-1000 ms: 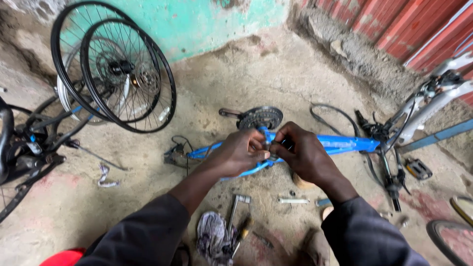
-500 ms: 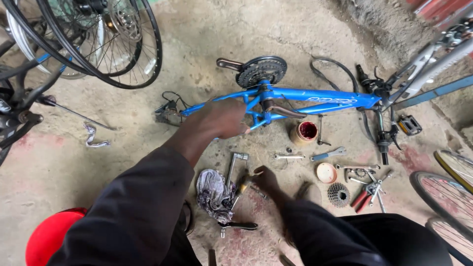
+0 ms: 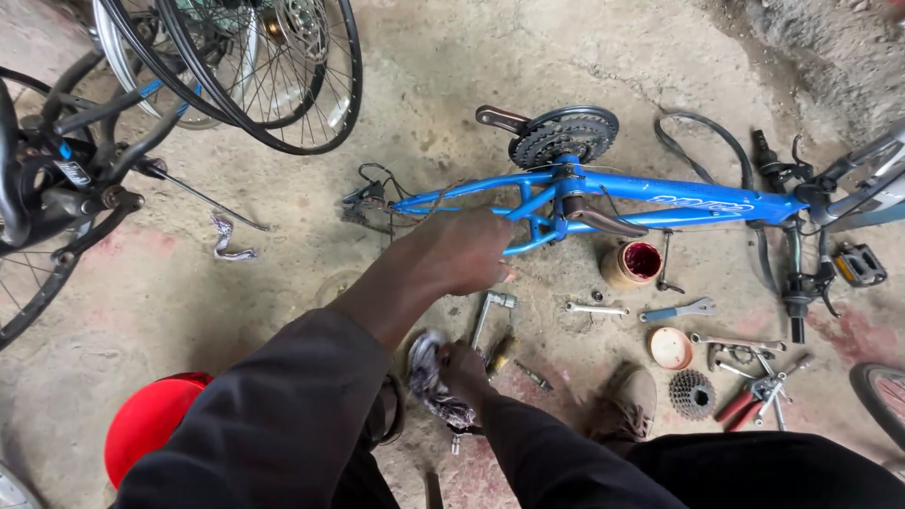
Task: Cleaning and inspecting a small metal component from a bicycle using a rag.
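1. Blue bicycle frame (image 3: 660, 193) lies on its side on the concrete floor (image 3: 528, 66), crankset (image 3: 563, 137) uppermost.
2. My left hand (image 3: 462, 253) rests curled on the frame's rear stays; whether its grip closes on a tube I cannot tell.
3. My right hand (image 3: 464, 366) pinches a grimy rag (image 3: 429, 372) beside a crank arm (image 3: 488, 316).
4. Step judged: cleaning or fitting drivetrain parts; next calls for a steadied frame.
5. Spanners (image 3: 677, 310), grease pot (image 3: 633, 263) and wheels (image 3: 255, 66) surround.

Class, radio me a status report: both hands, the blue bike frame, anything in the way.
Left hand on blue bike frame, fingers curled. Right hand low, gripping rag. Frame flat on floor; tools, grease tub close alongside.
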